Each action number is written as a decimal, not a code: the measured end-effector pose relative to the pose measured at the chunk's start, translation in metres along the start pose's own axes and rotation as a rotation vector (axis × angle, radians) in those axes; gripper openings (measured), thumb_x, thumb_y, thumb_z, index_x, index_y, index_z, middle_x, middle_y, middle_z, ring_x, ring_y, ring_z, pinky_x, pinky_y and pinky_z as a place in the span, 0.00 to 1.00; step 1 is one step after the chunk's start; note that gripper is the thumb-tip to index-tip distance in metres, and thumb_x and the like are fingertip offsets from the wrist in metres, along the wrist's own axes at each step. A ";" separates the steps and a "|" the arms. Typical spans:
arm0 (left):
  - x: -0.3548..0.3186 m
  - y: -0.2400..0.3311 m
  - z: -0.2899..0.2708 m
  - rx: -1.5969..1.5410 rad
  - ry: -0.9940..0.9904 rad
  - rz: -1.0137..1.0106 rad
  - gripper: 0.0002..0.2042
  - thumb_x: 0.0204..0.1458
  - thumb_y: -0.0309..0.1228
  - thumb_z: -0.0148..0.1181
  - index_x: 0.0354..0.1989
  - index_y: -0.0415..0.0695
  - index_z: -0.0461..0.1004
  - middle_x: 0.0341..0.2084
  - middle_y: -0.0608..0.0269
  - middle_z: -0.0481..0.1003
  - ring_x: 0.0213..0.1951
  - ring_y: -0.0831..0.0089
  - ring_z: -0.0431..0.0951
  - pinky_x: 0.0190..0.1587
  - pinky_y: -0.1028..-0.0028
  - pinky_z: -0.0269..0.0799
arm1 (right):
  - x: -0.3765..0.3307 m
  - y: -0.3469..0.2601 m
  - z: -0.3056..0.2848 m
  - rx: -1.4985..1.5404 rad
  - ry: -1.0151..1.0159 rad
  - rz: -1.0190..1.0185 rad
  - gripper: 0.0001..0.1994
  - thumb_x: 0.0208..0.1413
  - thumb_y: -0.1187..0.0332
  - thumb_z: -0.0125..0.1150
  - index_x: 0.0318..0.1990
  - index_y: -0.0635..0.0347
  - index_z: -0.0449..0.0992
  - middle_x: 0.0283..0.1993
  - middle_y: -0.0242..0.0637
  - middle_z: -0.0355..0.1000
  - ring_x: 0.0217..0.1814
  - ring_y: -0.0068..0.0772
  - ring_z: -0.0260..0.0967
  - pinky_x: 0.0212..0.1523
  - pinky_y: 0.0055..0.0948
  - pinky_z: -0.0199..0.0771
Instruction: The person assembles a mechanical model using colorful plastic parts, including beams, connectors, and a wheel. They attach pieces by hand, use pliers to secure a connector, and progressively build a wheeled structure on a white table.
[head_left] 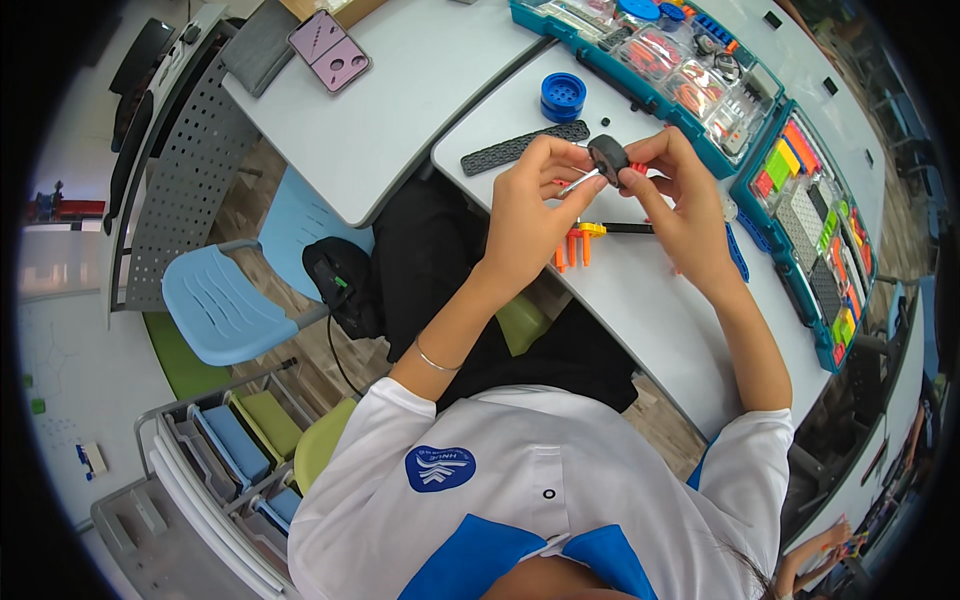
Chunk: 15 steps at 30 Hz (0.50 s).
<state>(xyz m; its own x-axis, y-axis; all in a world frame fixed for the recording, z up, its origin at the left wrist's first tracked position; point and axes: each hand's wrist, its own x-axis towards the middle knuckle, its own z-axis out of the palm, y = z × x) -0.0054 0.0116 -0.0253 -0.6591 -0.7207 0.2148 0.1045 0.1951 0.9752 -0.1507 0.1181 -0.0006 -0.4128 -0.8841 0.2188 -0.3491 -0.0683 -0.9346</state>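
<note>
Above the table, both my hands meet at a small black wheel [606,160]. My left hand [525,215] is closed, its thumb and fingers pinching a thin metal axle [578,184] whose end reaches the wheel. From the other side, my right hand [690,205] grips the wheel between thumb and fingers. Small red pieces [638,168] show at the right fingertips, partly hidden. Below my hands, an orange and yellow plastic assembly [580,240] with a dark bar [628,228] lies at the table edge. A black perforated strip [520,148] and a blue wheel hub [563,97] lie just beyond.
An open teal parts case [740,185] with colourful building pieces spans the far right. A pink phone [330,52] and a grey pouch [262,45] lie on the left table. Blue chairs [225,305] and a black bag [342,285] are at the left.
</note>
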 end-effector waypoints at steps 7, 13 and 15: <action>0.002 0.008 -0.013 -0.026 -0.018 -0.077 0.05 0.55 0.20 0.63 0.38 0.33 0.76 0.30 0.56 0.81 0.31 0.75 0.82 0.36 0.77 0.79 | 0.003 -0.010 -0.001 -0.100 -0.004 -0.016 0.07 0.58 0.77 0.62 0.39 0.65 0.69 0.40 0.36 0.75 0.45 0.29 0.76 0.43 0.28 0.80; 0.003 -0.001 -0.035 -0.244 0.094 -0.133 0.05 0.56 0.21 0.64 0.38 0.32 0.77 0.28 0.55 0.80 0.27 0.76 0.81 0.31 0.78 0.78 | 0.017 -0.012 -0.033 -0.275 0.231 -0.110 0.08 0.56 0.78 0.64 0.38 0.65 0.70 0.37 0.38 0.76 0.39 0.33 0.78 0.40 0.29 0.79; 0.002 0.002 -0.040 -0.287 0.069 -0.163 0.08 0.56 0.24 0.64 0.41 0.32 0.77 0.30 0.55 0.80 0.28 0.75 0.81 0.32 0.78 0.78 | 0.019 -0.006 -0.039 -0.457 0.095 -0.120 0.08 0.55 0.77 0.65 0.38 0.65 0.71 0.36 0.39 0.76 0.38 0.37 0.77 0.39 0.30 0.78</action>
<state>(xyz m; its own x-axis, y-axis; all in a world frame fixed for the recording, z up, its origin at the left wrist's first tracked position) 0.0230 -0.0162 -0.0210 -0.6337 -0.7721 0.0479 0.2136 -0.1151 0.9701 -0.1894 0.1197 0.0203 -0.4143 -0.8349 0.3625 -0.7245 0.0614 -0.6866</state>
